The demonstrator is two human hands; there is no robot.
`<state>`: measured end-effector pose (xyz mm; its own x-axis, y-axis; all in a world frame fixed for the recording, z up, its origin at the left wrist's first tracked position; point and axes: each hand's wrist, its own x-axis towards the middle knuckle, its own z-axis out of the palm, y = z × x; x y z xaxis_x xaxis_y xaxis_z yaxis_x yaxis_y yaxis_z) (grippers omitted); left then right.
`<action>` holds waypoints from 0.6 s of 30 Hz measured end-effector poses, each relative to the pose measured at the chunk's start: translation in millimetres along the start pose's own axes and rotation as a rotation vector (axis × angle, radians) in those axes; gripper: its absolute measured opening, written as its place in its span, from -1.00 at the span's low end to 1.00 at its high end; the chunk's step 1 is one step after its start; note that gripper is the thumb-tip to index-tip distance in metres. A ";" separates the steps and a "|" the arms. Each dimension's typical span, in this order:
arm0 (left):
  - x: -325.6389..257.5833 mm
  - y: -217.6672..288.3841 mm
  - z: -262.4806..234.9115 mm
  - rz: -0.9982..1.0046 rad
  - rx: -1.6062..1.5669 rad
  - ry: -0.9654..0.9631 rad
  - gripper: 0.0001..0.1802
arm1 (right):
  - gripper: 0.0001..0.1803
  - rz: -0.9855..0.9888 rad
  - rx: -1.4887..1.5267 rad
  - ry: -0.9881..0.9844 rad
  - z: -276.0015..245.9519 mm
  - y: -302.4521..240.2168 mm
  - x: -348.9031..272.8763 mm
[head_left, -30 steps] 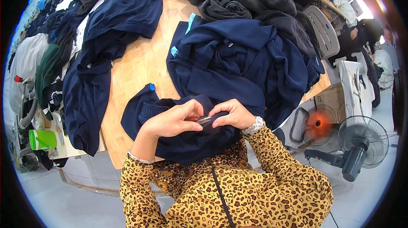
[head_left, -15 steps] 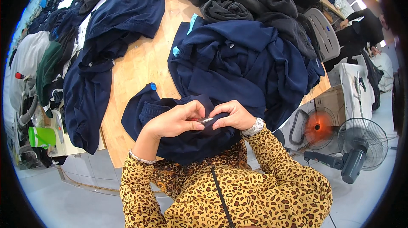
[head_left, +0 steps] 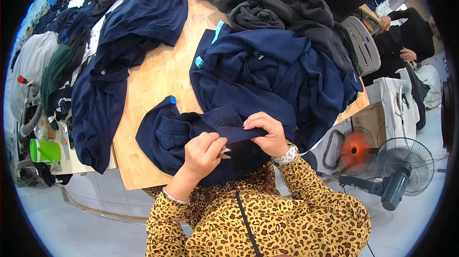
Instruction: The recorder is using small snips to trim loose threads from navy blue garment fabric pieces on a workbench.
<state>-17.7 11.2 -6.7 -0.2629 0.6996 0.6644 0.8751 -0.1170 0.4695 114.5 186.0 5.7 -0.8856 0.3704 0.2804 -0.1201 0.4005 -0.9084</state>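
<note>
A navy garment [head_left: 167, 137] lies bunched at the near edge of the wooden table [head_left: 158, 75]. My right hand [head_left: 267, 132], a watch on its wrist, pinches a folded band of this garment and holds it taut. My left hand [head_left: 203, 154] is closed around a small silvery tool [head_left: 224, 151] whose tip points at the fabric just under the right hand. The two hands are close together, right above the garment. My sleeves are leopard print.
A big heap of navy clothes [head_left: 272, 65] sits behind the hands, with a dark grey pile [head_left: 277, 3] farther back. More navy garments [head_left: 100, 94] hang over the table's left side. A green cup [head_left: 45, 150] stands left. A fan [head_left: 401, 166], an orange-glowing heater [head_left: 354, 150], a grey chair [head_left: 361, 41] and another person [head_left: 411, 37] are to the right.
My left hand has dropped slightly toward me with the tool. My right hand has drawn the folded band of fabric tighter across between the hands.
</note>
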 end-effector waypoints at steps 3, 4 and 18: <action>-8.9 -0.2 3.8 0.108 0.081 0.084 -0.77 | -0.68 -0.319 -0.313 0.343 4.9 9.2 -5.7; -11.3 -0.5 4.3 0.163 0.124 0.128 -0.78 | -0.68 -0.320 -0.314 0.341 6.2 10.2 -8.9; -28.6 -5.8 4.3 0.176 0.204 0.197 -0.78 | -0.72 -0.330 -0.464 0.504 17.4 18.8 -22.1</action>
<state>-13.5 -5.1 -30.9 -0.1563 0.5289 0.8342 0.9722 -0.0668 0.2244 124.0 170.8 -23.0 -0.5109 0.4634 0.7240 -0.0442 0.8270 -0.5605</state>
